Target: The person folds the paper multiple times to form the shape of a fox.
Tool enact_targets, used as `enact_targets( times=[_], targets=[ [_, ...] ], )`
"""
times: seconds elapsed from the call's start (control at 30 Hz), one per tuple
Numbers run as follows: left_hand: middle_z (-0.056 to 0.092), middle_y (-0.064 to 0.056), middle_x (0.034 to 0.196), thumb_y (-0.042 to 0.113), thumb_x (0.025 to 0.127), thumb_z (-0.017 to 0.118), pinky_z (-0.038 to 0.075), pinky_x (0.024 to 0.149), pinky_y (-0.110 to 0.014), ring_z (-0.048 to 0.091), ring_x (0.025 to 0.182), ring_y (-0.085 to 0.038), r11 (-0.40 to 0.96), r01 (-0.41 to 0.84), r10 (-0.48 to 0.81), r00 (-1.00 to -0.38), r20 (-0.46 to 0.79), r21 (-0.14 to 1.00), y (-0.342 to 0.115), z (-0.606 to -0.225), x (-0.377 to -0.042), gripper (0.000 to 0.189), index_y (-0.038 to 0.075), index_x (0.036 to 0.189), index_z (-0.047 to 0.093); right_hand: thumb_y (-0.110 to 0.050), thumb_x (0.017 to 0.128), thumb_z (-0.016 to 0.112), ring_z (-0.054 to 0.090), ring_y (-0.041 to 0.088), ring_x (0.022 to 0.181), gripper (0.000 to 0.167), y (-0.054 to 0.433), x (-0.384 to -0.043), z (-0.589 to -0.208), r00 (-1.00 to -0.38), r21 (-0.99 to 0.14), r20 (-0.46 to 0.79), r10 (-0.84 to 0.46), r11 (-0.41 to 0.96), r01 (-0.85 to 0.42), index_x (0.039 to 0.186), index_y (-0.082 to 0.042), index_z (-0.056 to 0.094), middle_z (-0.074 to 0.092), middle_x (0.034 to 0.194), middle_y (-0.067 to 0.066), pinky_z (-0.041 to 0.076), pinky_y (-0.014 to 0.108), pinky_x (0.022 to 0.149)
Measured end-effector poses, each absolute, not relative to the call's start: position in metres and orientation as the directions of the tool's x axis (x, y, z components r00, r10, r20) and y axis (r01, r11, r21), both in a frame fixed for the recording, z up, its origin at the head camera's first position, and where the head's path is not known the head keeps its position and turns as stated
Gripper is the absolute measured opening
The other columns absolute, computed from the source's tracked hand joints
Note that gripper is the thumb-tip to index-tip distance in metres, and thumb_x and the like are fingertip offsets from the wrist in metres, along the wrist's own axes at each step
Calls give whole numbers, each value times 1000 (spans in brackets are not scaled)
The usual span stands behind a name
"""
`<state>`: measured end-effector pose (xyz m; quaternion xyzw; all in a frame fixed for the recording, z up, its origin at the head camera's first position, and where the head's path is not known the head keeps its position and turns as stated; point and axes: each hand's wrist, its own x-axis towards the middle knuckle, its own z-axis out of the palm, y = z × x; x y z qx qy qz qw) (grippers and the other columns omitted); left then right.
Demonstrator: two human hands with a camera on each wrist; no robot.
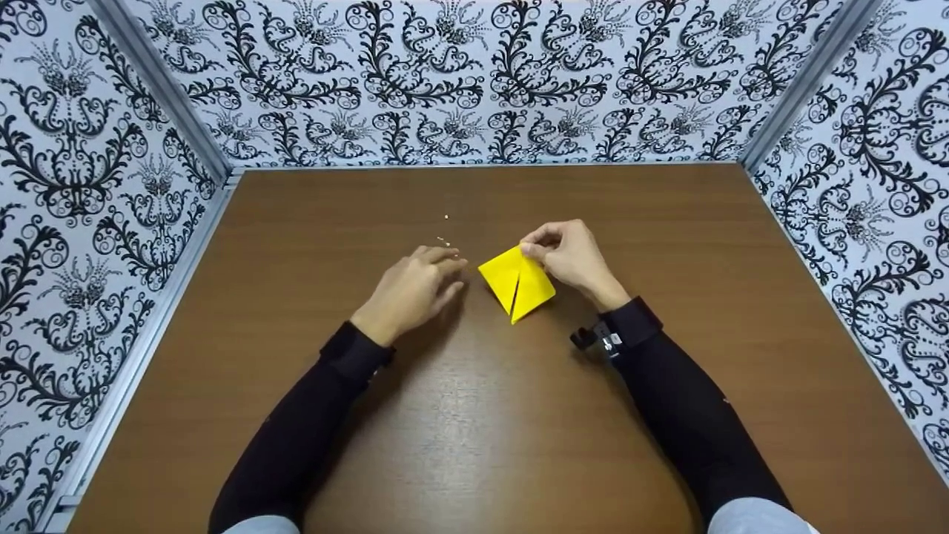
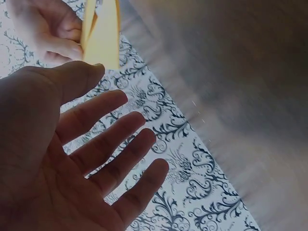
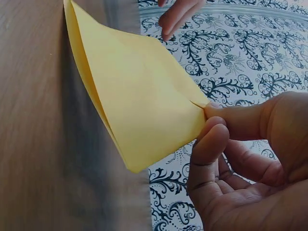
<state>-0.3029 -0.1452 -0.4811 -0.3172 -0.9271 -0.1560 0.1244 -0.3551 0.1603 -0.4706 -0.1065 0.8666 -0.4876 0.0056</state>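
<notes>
A square piece of folded yellow paper (image 1: pixel 501 276) hangs over the middle of the table, with a slit between its flaps running down to the near corner. My right hand (image 1: pixel 574 256) pinches its far corner between thumb and forefinger. The right wrist view shows the folded paper (image 3: pixel 139 91) from the side, its layers parted along one edge. To the left of the paper is my left hand (image 1: pixel 415 289), holding nothing. In the left wrist view this hand (image 2: pixel 72 139) has its fingers spread and relaxed, and the paper (image 2: pixel 103 38) shows beyond the thumb.
Small pale scraps (image 1: pixel 443 241) lie on the brown wooden table (image 1: pixel 460 430) beyond my left fingertips. Patterned black-and-white walls (image 1: pixel 474 81) rise at the back and both sides, with metal rails (image 1: pixel 159 89) at the corners.
</notes>
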Motion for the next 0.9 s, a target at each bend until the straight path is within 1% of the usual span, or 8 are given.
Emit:
enact_targets(
  times=[0.13, 0.3, 0.5, 0.6, 0.73, 0.9],
  targets=[
    [75, -23, 155, 21, 114, 78, 64, 119, -57, 72, 142, -45, 765, 608, 531, -782, 326, 213, -152, -483, -308, 41, 1, 149, 77, -16, 107, 86, 68, 19, 79, 10, 161, -355, -467, -973, -840, 161, -165, 494, -223, 111, -8, 90, 83, 96, 11, 55, 21, 67],
    [74, -22, 157, 24, 114, 76, 63, 120, -59, 72, 143, -45, 791, 571, 502, -811, 300, 219, -159, -483, -313, 42, 3, 150, 77, -19, 107, 87, 69, 19, 79, 9, 159, -354, -463, -961, -835, 248, -125, 476, -277, 111, -11, 91, 84, 96, 9, 54, 20, 68],
    [74, -22, 158, 26, 113, 77, 63, 118, -62, 71, 144, -47, 808, 547, 479, -826, 295, 220, -166, -486, -318, 43, 3, 149, 77, -18, 106, 90, 69, 19, 76, 10, 158, -354, -462, -925, -829, 369, -91, 419, -372, 111, -10, 90, 83, 92, 12, 56, 19, 70],
    [73, -23, 159, 27, 112, 78, 63, 118, -65, 70, 145, -47, 814, 540, 473, -831, 293, 215, -169, -488, -321, 44, 3, 150, 77, -16, 105, 90, 71, 18, 77, 10, 156, -354, -461, -899, -807, 431, -79, 413, -423, 112, -9, 90, 84, 96, 12, 57, 16, 71],
    [72, -23, 160, 27, 112, 78, 61, 120, -65, 70, 146, -47, 817, 530, 464, -838, 286, 226, -170, -488, -322, 45, 3, 150, 77, -15, 104, 90, 74, 17, 84, 11, 154, -352, -462, -862, -750, 500, -85, 454, -480, 113, -9, 90, 85, 104, 10, 58, 13, 75],
    [72, -23, 160, 27, 113, 78, 60, 121, -66, 69, 147, -47, 821, 516, 453, -849, 273, 243, -171, -488, -321, 46, 3, 151, 76, -14, 105, 89, 82, 22, 91, 10, 152, -349, -464, -815, -670, 563, -139, 500, -549, 113, -7, 90, 84, 108, 12, 60, 12, 80]
  ],
)
